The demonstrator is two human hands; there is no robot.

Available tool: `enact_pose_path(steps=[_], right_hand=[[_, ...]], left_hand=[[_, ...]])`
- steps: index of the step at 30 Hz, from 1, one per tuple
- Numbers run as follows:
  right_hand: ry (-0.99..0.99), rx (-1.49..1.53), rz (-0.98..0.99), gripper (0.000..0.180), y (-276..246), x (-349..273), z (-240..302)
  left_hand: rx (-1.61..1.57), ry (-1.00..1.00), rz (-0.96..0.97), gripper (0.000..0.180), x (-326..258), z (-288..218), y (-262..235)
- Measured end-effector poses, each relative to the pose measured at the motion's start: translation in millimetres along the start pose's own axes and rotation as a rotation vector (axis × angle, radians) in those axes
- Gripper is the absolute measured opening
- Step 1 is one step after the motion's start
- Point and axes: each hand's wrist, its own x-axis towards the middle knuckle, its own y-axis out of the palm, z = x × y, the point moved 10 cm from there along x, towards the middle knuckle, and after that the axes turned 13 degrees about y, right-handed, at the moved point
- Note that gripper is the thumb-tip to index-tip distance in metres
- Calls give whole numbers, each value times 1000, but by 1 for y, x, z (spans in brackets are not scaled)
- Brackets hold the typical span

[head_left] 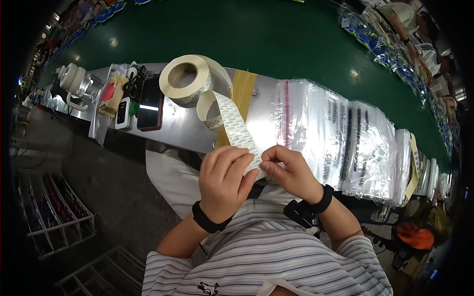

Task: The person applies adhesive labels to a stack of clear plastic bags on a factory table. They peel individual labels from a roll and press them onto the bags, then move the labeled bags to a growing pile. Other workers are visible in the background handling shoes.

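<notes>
A large roll of white label stickers [197, 89] lies on the metal table edge, and a loose strip of labels [233, 121] curls from it down toward me. My left hand [223, 178] is closed around the strip's near end, its fingers bent over the labels. Beside it, my right hand [295, 173] pinches at the same end between thumb and forefinger. Whether a single label is peeled off there is hidden by the fingertips. Right of the strip, a stack of clear plastic bags [306, 118] with a red seal line lies close to my right hand.
Brown tape [243, 89] covers the metal ledge. To the left are a phone [150, 106], a small white device [123, 113], a cardboard box [112, 96] and a clear jug [89, 86]. Beyond runs a green belt [237, 34]. An orange fan [414, 236] stands lower right.
</notes>
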Motion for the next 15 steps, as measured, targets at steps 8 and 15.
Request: enact_pose_path(steps=[8,15], right_hand=[[-206,-224,-198,6,7,6,21],[-17,-482,-585,17,-68,-10,-21]], left_hand=[[-932,-754,-262,15,-46,59,45],[-624,-191,-106,16,10,25,27]])
